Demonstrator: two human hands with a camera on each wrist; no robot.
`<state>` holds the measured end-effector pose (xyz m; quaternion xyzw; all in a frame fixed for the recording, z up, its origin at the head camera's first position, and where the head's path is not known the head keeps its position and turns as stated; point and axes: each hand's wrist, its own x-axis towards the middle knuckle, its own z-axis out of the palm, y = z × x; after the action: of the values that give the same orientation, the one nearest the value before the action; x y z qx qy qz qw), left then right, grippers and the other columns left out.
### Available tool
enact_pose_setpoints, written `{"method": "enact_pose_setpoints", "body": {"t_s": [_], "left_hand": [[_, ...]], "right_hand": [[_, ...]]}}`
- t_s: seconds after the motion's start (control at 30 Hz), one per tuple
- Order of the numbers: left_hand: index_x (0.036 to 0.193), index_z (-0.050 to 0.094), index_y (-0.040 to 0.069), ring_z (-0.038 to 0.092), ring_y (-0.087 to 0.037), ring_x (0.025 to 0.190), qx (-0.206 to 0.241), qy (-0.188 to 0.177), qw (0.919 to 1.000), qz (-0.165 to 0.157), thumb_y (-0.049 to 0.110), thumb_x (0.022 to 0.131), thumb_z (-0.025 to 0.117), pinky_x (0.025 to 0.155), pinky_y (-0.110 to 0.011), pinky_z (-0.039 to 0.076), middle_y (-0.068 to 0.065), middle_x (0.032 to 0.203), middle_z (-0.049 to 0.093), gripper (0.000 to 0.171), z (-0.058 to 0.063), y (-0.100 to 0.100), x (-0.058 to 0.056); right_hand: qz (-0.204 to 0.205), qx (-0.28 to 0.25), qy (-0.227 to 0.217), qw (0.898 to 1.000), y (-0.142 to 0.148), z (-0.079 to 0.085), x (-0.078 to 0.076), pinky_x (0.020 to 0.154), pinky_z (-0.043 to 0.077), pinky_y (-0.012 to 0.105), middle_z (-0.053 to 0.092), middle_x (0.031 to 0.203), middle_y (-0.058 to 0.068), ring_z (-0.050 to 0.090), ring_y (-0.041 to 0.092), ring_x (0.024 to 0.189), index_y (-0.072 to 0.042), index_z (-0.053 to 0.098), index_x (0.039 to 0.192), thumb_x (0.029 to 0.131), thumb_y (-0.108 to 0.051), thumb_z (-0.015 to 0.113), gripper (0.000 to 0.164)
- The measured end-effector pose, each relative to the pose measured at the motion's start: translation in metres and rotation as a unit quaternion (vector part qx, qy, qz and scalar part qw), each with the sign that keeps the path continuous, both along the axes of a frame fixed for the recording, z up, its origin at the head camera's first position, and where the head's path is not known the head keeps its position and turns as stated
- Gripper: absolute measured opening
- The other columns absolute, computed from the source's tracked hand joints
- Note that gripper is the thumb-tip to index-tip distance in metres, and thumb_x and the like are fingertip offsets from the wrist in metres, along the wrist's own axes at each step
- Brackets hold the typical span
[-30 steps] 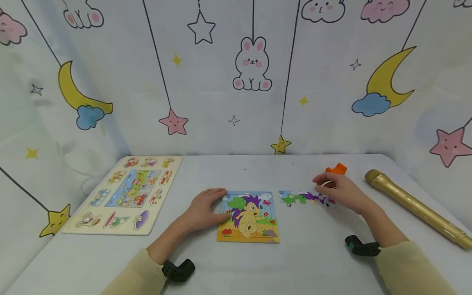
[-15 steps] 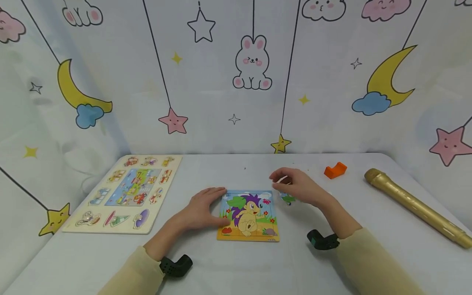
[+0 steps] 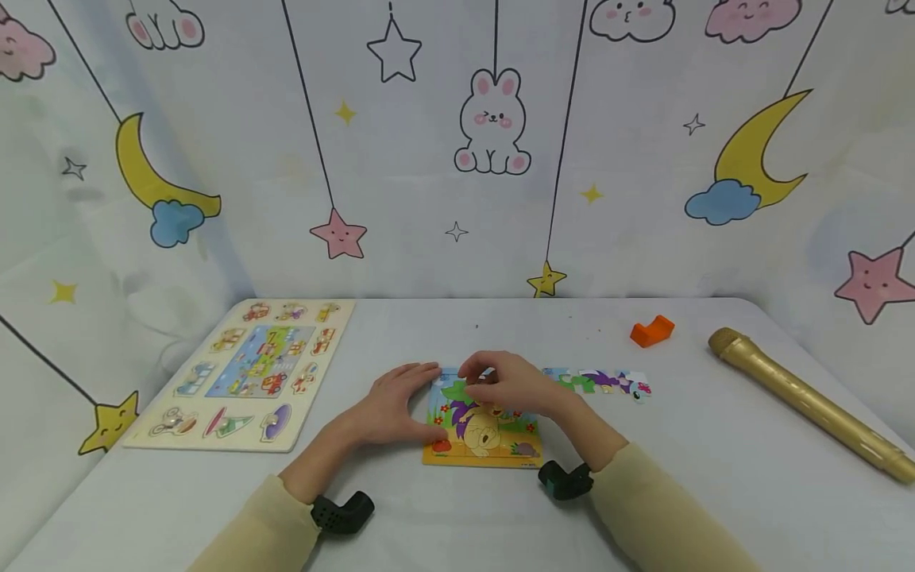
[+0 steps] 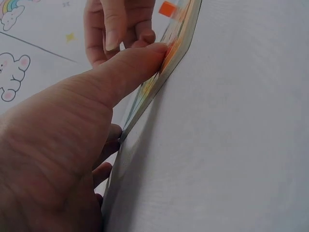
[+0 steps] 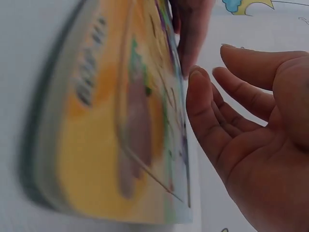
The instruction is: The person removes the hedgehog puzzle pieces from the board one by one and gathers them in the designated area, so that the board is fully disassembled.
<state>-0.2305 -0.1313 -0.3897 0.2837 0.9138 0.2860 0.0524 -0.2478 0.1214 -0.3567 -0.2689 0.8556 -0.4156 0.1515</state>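
A square hedgehog jigsaw puzzle lies flat on the white table. My left hand rests at its left side, thumb on the picture and the other fingers along the edge; the left wrist view shows the thumb pressing near the rim. Over the puzzle's upper part is my right hand, fingers bent and hiding the hedgehog's head. In the right wrist view that hand has thumb and forefinger apart, with nothing between them. Right of the puzzle, several loose jigsaw pieces lie in a row.
A larger cream board with vehicle and toy pictures lies at the left. At the right are an orange notched block and a long gold microphone. A cloth printed with stars and moons hangs behind the table.
My right hand has moved left from above the loose pieces to over the puzzle, uncovering the row and the orange block. My left hand has stayed on the puzzle's edge.
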Motion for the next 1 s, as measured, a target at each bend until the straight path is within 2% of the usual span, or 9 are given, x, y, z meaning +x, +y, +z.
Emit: {"method": "enact_pose_setpoints", "body": {"t_s": [0.2, 0.37, 0.63, 1.0], "left_hand": [[0.152, 0.044, 0.005, 0.025, -0.037, 0.147, -0.001, -0.001, 1.0, 0.002, 0.051, 0.08, 0.079, 0.117, -0.062, 0.017, -0.009, 0.159, 0.038, 0.092, 0.0, 0.002, 0.0], [0.152, 0.044, 0.005, 0.025, -0.037, 0.147, -0.004, 0.0, 1.0, 0.003, 0.051, 0.08, 0.079, 0.116, -0.062, 0.017, -0.008, 0.159, 0.038, 0.092, 0.0, 0.001, 0.001], [0.152, 0.044, 0.004, 0.025, -0.037, 0.147, 0.001, 0.003, 1.0, -0.005, 0.05, 0.082, 0.079, 0.117, -0.062, 0.017, -0.009, 0.159, 0.038, 0.091, -0.001, 0.001, 0.001], [0.152, 0.044, 0.004, 0.025, -0.038, 0.147, 0.001, 0.004, 1.0, -0.006, 0.049, 0.082, 0.079, 0.116, -0.062, 0.017, -0.009, 0.159, 0.037, 0.091, 0.0, 0.0, 0.002]], "right_hand": [[-0.001, 0.028, -0.001, 1.0, -0.003, -0.004, 0.004, 0.078, 0.052, 0.031, 0.063, 0.103, -0.002, 0.058, 0.018, 0.091, -0.009, 0.065, 0.118, 0.098, -0.021, 0.068, 0.024], [-0.001, 0.04, 0.005, 0.999, -0.005, -0.006, 0.003, 0.079, 0.053, 0.03, 0.065, 0.1, -0.003, 0.06, 0.015, 0.09, -0.01, 0.066, 0.117, 0.096, -0.021, 0.071, 0.024], [0.007, 0.075, 0.033, 0.997, -0.012, -0.003, 0.009, 0.081, 0.054, 0.027, 0.064, 0.108, 0.0, 0.06, 0.014, 0.088, -0.004, 0.067, 0.119, 0.09, -0.023, 0.078, 0.036], [-0.01, 0.129, 0.041, 0.991, -0.022, 0.0, 0.018, 0.079, 0.054, 0.028, 0.06, 0.102, -0.001, 0.058, 0.014, 0.087, -0.004, 0.066, 0.119, 0.085, -0.031, 0.083, 0.046]]}}
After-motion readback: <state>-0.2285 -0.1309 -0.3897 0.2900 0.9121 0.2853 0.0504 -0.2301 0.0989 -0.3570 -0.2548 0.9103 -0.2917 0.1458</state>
